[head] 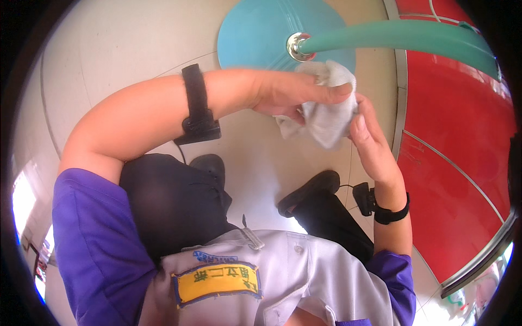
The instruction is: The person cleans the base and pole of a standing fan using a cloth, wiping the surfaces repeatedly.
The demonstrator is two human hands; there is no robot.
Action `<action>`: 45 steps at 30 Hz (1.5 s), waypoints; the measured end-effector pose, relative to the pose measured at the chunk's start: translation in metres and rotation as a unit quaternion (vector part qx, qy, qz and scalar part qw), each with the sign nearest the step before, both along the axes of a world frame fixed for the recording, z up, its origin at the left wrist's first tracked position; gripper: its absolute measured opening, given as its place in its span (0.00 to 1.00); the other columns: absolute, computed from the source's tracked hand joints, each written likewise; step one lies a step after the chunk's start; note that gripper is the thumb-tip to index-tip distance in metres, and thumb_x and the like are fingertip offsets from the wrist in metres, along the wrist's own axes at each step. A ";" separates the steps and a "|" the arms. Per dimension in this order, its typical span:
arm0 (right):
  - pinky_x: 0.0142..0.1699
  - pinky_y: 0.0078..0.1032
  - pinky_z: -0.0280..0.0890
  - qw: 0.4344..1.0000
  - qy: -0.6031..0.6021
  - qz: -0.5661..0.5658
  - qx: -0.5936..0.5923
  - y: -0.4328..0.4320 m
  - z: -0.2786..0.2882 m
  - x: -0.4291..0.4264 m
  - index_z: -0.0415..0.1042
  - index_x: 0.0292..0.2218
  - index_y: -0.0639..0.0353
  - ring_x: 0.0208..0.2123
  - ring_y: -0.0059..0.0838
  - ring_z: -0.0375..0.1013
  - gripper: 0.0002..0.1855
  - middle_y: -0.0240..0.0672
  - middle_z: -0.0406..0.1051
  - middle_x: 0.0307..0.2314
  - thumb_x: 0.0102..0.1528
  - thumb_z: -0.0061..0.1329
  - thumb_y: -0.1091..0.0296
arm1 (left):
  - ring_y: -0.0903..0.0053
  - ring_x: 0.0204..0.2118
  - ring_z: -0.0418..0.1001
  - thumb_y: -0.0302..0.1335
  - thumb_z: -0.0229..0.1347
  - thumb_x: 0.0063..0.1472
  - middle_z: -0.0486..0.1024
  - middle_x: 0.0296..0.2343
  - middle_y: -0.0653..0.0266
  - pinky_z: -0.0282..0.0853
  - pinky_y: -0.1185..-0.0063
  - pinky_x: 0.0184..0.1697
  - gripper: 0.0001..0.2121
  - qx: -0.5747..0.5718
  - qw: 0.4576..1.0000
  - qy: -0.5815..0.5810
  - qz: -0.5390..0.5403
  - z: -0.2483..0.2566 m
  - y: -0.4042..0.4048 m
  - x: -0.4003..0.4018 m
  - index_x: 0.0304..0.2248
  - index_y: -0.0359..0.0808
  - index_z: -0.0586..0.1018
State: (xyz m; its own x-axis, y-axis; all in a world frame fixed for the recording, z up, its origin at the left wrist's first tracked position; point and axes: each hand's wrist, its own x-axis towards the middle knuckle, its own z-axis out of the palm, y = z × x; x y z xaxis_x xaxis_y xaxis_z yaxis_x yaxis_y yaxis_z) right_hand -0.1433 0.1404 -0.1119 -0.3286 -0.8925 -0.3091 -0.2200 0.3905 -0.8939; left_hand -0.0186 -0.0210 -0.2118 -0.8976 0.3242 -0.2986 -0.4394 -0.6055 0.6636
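My left hand holds a crumpled white cloth, its thumb lying across the top of the folds. At the cloth's right edge, the thumb and fingers of my right hand hold it too. Part of the cloth and some fingers are hidden behind the folds. Just beyond my hands lies a round blue plate with a chrome collar at its middle. A green tube runs from that collar towards the upper right. Whether the cloth touches the plate, I cannot tell.
Red panels with metal edging stand along the right side. Beige tiled floor spreads below and to the left. My dark shoes are on the floor, and each arm wears a black strap with a small device.
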 end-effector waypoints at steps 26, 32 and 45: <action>0.50 0.53 0.59 0.841 0.494 0.203 0.082 -0.012 -0.185 0.046 0.74 0.45 0.42 0.54 0.46 0.61 0.18 0.37 0.62 0.53 0.51 0.49 0.67 | 0.50 0.60 0.55 0.34 0.63 0.46 0.54 0.60 0.51 0.61 0.62 0.56 0.41 -0.797 0.596 0.062 0.078 -0.106 -0.055 0.051 0.61 0.56 0.60; 0.51 0.52 0.58 0.844 0.448 0.289 0.053 0.023 -0.178 0.033 0.74 0.44 0.41 0.55 0.44 0.60 0.18 0.33 0.62 0.53 0.51 0.46 0.68 | 0.58 0.54 0.62 0.31 0.58 0.51 0.60 0.56 0.58 0.67 0.67 0.46 0.30 -0.808 0.517 0.281 -0.003 -0.117 -0.055 0.078 0.56 0.53 0.68; 0.53 0.58 0.57 0.865 0.481 0.140 0.027 -0.111 -0.183 0.060 0.66 0.54 0.49 0.59 0.51 0.54 0.28 0.43 0.53 0.57 0.51 0.45 0.79 | 0.55 0.50 0.67 0.22 0.58 0.49 0.65 0.51 0.54 0.71 0.66 0.48 0.26 -0.834 0.535 -0.010 0.135 -0.121 -0.165 -0.009 0.51 0.43 0.72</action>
